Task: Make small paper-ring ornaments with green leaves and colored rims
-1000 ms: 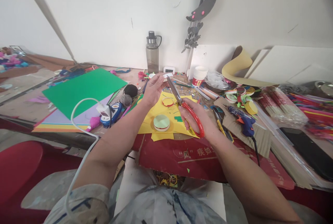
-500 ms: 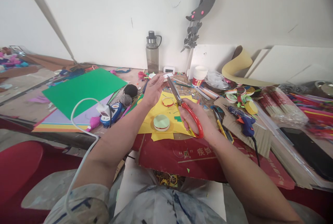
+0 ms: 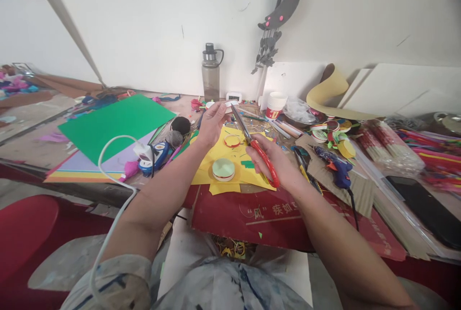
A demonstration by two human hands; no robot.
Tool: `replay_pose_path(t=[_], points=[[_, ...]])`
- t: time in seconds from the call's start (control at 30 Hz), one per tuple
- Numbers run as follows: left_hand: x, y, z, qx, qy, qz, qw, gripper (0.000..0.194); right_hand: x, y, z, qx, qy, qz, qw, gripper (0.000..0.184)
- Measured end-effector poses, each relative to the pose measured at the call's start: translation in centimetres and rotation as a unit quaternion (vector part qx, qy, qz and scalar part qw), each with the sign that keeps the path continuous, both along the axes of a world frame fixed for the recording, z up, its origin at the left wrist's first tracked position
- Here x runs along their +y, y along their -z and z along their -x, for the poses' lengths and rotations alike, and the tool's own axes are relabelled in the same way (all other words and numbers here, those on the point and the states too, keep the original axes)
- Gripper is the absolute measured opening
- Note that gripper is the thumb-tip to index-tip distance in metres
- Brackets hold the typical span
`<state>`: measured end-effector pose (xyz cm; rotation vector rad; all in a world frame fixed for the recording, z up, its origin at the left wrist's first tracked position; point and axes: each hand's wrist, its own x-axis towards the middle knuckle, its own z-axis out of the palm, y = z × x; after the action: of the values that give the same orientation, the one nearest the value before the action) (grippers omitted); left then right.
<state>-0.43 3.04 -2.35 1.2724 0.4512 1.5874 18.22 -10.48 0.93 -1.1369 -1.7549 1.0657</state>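
Note:
My left hand (image 3: 213,120) pinches a small white paper piece (image 3: 231,103) above the far side of the yellow paper (image 3: 209,161). My right hand (image 3: 270,156) grips red-handled scissors (image 3: 264,159), their blades pointing up and left with the tips at the white piece. Below the hands, a round disc (image 3: 223,169) with a pale green top and white side lies on the yellow paper. A red-and-yellow ring (image 3: 232,141) rests farther back, near the scissors. Small green scraps (image 3: 247,164) lie beside my right hand.
A blue glue gun (image 3: 340,173) and a yellow-black cutter (image 3: 308,171) lie on the right, near a dark phone (image 3: 425,209). Behind stand a bottle (image 3: 211,75) and a paper cup (image 3: 276,105). Green paper (image 3: 115,123) and a white cable (image 3: 108,233) are on the left.
My right hand and the scissors have shifted very slightly left. My left hand stays in place with the white paper piece.

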Motion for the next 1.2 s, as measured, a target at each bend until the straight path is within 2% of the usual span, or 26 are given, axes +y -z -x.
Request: replay_pose_path(t=[0.17, 0.33, 0.4, 0.47, 0.57, 0.63, 0.8, 1.03, 1.2], points=[[0.0, -0.1, -0.1, 0.023, -0.046, 0.024, 0.998, 0.039, 0.0, -0.3, -0.3, 0.024, -0.057, 0.059, 0.996, 0.052], [0.0, -0.8, 0.2, 0.019, -0.090, 0.062, 0.994, 0.049, 0.3, 0.4, -0.3, 0.053, -0.108, 0.083, 0.989, 0.055], [0.1, -1.0, 0.3, 0.023, -0.110, 0.093, 0.989, 0.052, 0.7, 0.7, -0.5, 0.015, -0.067, 0.047, 0.997, 0.049], [0.2, -1.0, 0.4, 0.035, -0.112, 0.123, 0.985, 0.052, 1.3, 1.1, -0.9, -0.055, 0.014, -0.040, 0.998, 0.041], [0.3, -0.9, 0.4, 0.041, -0.100, 0.149, 0.983, 0.047, 2.2, 1.9, -1.7, -0.155, 0.113, -0.201, 0.961, 0.033], [0.3, -0.9, 0.4, 0.037, -0.097, 0.152, 0.983, 0.043, 2.6, 2.3, -2.1, -0.197, 0.134, -0.247, 0.939, 0.037], [-0.2, -1.4, 0.5, 0.035, -0.084, 0.149, 0.985, 0.049, 2.6, 2.9, -2.3, -0.255, 0.137, -0.237, 0.927, 0.047], [-0.8, -2.3, 0.7, 0.029, -0.052, 0.148, 0.987, 0.047, 2.9, 3.1, -2.4, -0.276, 0.114, -0.230, 0.926, 0.045], [-0.6, -2.3, 0.9, 0.018, -0.034, 0.169, 0.985, 0.046, 3.2, 3.5, -2.6, -0.280, 0.110, -0.235, 0.924, 0.048]])
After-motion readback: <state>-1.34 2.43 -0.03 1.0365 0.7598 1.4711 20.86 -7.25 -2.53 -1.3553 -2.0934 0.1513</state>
